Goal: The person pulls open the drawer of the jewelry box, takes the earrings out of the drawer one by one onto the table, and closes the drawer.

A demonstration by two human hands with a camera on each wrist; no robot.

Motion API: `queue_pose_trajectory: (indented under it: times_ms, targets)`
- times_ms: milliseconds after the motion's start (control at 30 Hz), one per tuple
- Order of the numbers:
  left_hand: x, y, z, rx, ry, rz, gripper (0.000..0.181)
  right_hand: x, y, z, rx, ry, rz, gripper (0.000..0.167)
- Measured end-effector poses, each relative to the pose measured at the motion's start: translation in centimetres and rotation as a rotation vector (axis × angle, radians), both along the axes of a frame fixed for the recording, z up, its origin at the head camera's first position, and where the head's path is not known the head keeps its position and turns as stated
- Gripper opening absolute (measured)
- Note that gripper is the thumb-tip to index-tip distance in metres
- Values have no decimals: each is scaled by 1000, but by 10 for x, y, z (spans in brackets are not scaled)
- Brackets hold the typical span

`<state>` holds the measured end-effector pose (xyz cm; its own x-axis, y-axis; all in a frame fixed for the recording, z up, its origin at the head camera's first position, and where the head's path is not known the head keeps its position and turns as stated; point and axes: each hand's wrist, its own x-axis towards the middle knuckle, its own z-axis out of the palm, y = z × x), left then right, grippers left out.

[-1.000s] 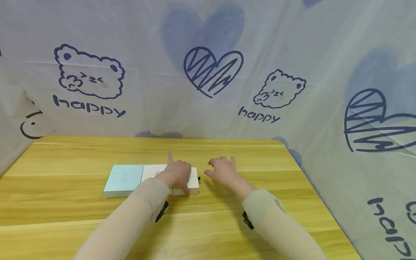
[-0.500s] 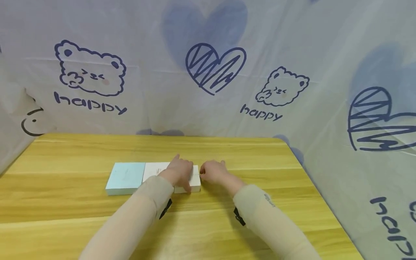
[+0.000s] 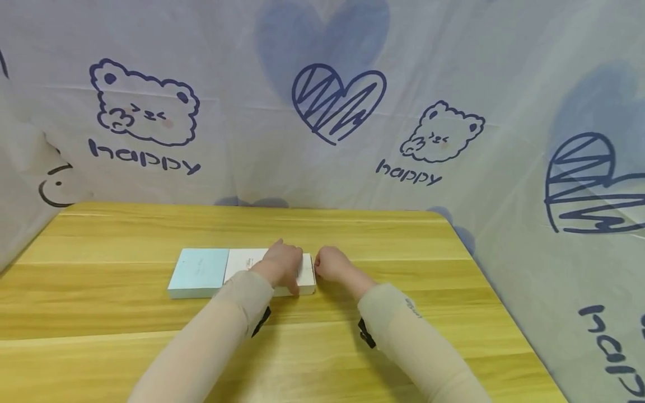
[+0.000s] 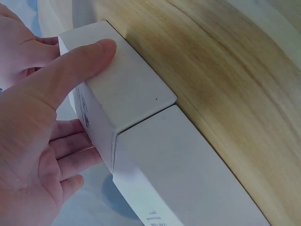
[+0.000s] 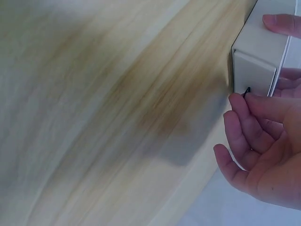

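Note:
My left hand (image 3: pixel 284 265) holds a small white box (image 3: pixel 307 273) by its sides, at the right end of a row. In the left wrist view the thumb (image 4: pixel 89 63) lies along one face, with the other fingers on the opposite side. A drawer front (image 5: pixel 254 70) fills the box's right end, and a short black pull tab (image 5: pixel 248 90) sticks out of it. Thumb and index finger of my right hand (image 3: pixel 333 265) pinch that tab; its other fingers are loosely curled. Against the box's left end stands another white box (image 4: pixel 174 160), partly covered by my left arm in the head view.
A light blue box (image 3: pixel 199 271) closes the row on the left. All the boxes lie on a wood-grain table (image 3: pixel 393 240). A pale cloth (image 3: pixel 242 112) with hearts and bear drawings hangs behind and to the right of the table.
My right hand has come left to the box's end and its thumb and index finger have closed on the tab. The left hand keeps its grip on the box.

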<state>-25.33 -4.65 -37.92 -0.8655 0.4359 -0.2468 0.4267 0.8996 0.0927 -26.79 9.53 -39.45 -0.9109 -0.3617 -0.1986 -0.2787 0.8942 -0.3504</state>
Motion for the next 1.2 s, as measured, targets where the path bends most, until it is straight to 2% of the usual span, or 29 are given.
queue_pose_trajectory:
  times_ms: [167,400,600,800,1033,1200]
  targets:
    - [1,2,2,16,-2,16,63,-1,6,0,25,-4,-30,38]
    - [3,3,3,35,-13,22,56,-1,15,0,38,1,-59,35]
    - [3,5,3,38,-18,20,53,0,29,0,55,1,-70,41]
    - [4,4,5,17,-17,18,59,-2,43,1,89,27,-88,39]
    - [3,1,7,1,-18,-3,62,1,53,3,92,10,-103,38]
    - [3,-3,8,-22,-18,-24,62,3,62,3,146,-1,-146,36]
